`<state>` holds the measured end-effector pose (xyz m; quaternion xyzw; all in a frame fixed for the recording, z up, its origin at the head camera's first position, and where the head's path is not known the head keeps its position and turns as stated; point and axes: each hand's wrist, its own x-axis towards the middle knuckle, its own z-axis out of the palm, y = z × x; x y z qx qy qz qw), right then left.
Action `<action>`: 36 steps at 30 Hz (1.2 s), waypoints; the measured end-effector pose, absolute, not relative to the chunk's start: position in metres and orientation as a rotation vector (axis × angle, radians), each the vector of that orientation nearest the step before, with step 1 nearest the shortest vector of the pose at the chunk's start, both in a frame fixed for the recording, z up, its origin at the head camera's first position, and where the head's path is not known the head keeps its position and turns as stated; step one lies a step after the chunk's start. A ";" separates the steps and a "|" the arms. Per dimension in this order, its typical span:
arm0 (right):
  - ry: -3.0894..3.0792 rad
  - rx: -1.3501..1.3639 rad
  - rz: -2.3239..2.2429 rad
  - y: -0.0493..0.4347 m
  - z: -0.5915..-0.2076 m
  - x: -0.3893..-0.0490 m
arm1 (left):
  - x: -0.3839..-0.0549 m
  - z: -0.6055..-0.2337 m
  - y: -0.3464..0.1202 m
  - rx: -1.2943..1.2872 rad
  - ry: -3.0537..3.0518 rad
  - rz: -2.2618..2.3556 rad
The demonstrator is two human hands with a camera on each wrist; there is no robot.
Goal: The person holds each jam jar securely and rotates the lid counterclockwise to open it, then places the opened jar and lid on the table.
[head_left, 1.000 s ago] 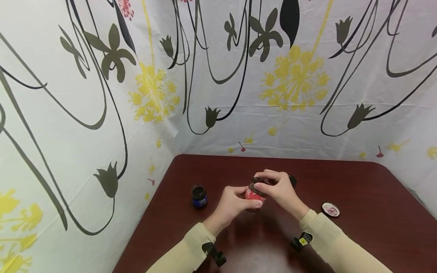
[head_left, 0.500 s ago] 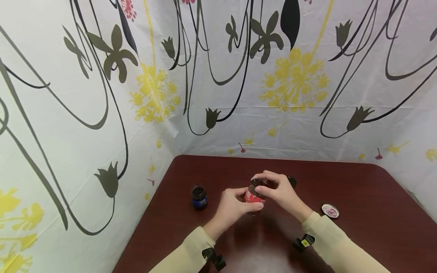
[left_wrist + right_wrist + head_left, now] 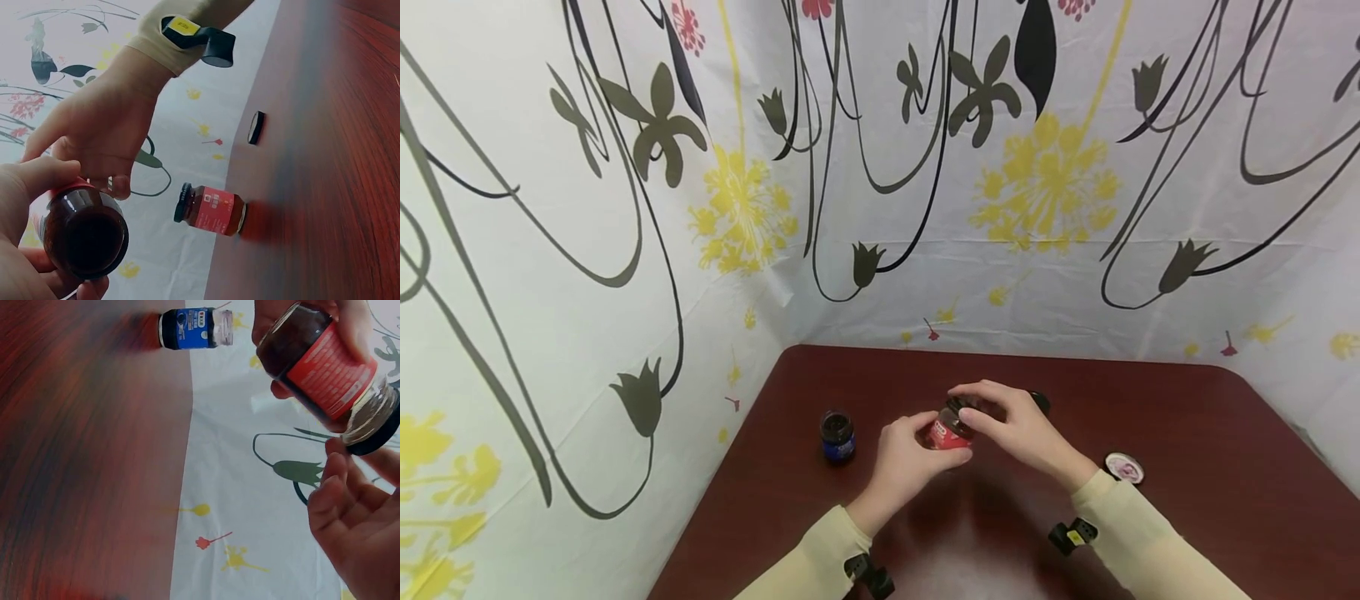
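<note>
My left hand grips a glass jar with a red label and dark contents, held tilted above the table. In the right wrist view the jar's black lid sits on its glass neck. My right hand has thumb and index finger at opposite sides of this lid, the other fingers loosely bent. From the left wrist view, the jar's dark base faces the camera and hides part of the right hand's fingertips.
On the dark red table, an open jar with a blue label stands to the left. Behind my right hand is another red-labelled jar with a dark lid. A loose lid lies at right, its pale inside up.
Both hands and the held jar have shifted slightly left and lower. My right thumb and fingers have shifted around the lid, uncovering more of the jar's top.
</note>
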<state>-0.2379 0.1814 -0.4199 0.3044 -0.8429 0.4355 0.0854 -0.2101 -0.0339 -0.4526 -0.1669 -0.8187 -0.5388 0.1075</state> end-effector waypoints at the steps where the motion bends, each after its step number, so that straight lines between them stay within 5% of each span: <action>1: -2.519 0.888 1.263 0.181 -0.420 -0.237 | -0.210 -0.453 -0.034 -0.474 -2.419 -1.556; 14: -2.626 0.603 1.057 0.168 -0.418 -0.229 | -0.203 -0.454 -0.030 -0.509 -2.431 -1.202; 36: -2.608 0.685 1.199 0.173 -0.421 -0.228 | -0.198 -0.451 -0.033 -0.524 -2.460 -1.324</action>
